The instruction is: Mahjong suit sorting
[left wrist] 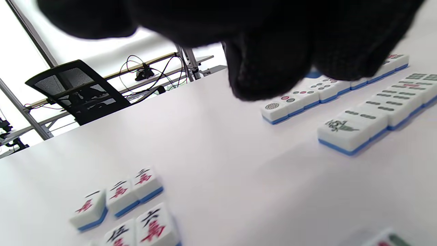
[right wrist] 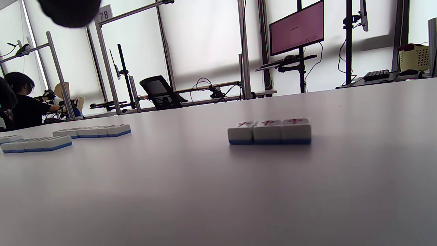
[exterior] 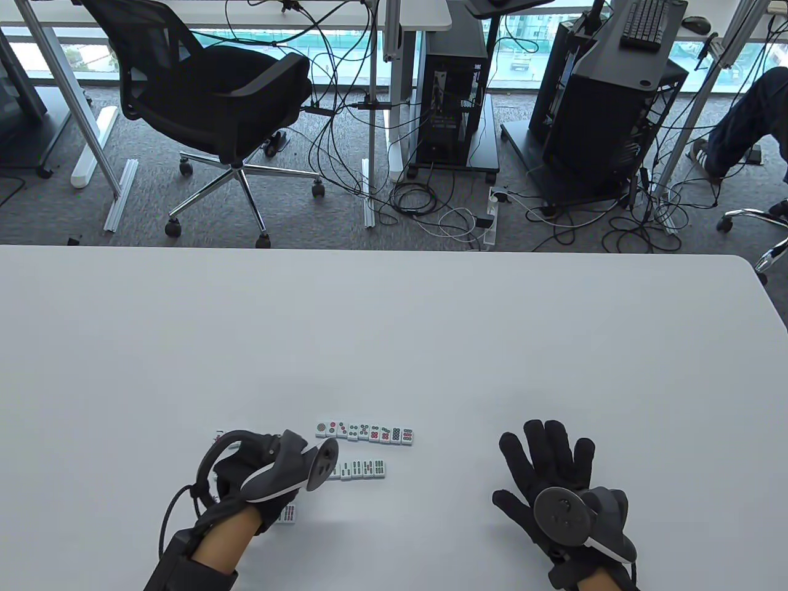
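Two rows of white, blue-backed mahjong tiles lie face up: a circle row (exterior: 364, 433) (left wrist: 300, 97) and, nearer, a bamboo row (exterior: 360, 470) (left wrist: 375, 114). Several character tiles (left wrist: 119, 196) sit in a cluster left of them, mostly hidden under my left hand (exterior: 258, 471) in the table view. That hand hovers over the rows' left ends; its fingertips (left wrist: 269, 75) hang loosely with nothing in them. One single tile (exterior: 287, 514) lies by the left wrist. My right hand (exterior: 548, 462) lies flat with fingers spread. Three red-marked tiles (right wrist: 269, 131) show in the right wrist view.
The white table (exterior: 394, 332) stretches far beyond the tiles. Past its far edge stand an office chair (exterior: 215, 92), computer towers (exterior: 609, 104) and floor cables. A person (right wrist: 24, 102) sits at another desk in the background.
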`<state>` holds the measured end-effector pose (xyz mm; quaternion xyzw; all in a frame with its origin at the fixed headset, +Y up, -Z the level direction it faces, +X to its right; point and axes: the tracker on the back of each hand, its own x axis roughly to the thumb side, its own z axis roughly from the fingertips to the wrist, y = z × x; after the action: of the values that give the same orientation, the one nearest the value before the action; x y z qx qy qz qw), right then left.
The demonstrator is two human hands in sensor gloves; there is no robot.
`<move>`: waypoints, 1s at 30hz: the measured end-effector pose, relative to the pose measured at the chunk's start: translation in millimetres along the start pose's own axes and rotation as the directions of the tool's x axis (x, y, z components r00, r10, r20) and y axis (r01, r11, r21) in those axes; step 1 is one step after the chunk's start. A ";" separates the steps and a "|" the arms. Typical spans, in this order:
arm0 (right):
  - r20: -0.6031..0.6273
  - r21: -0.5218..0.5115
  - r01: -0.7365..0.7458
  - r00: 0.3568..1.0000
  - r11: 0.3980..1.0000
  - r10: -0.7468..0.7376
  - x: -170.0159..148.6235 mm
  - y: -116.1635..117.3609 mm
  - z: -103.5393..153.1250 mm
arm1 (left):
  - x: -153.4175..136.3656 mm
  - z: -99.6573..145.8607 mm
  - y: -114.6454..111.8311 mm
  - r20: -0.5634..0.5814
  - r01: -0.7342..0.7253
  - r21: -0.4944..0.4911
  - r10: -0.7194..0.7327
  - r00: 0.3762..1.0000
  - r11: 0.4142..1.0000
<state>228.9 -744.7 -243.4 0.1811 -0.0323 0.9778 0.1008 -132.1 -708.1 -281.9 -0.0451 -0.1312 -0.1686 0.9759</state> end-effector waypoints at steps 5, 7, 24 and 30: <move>0.000 -0.007 0.007 1.000 1.000 -0.007 -0.7 -0.4 0.3 | 47.0 -27.9 8.4 0.104 0.000 0.002 0.000 0.995 1.000; 0.001 -0.009 0.013 1.000 1.000 -0.013 -1.0 -0.5 0.2 | 66.0 -36.3 9.4 0.150 -0.018 -0.008 0.019 0.988 1.000; -0.003 -0.005 0.018 1.000 1.000 -0.018 -2.7 -1.0 0.8 | 117.2 -58.7 -6.4 0.208 0.126 -0.037 -0.116 0.971 0.991; -0.002 -0.006 0.016 1.000 1.000 -0.017 -2.7 -1.3 0.9 | 97.9 -40.7 0.2 0.174 0.140 0.049 -0.147 0.974 0.989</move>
<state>232.0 -744.0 -243.5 0.1800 -0.0337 0.9770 0.1095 -33.3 -744.4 -294.5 -0.0325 -0.2233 -0.2315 0.9463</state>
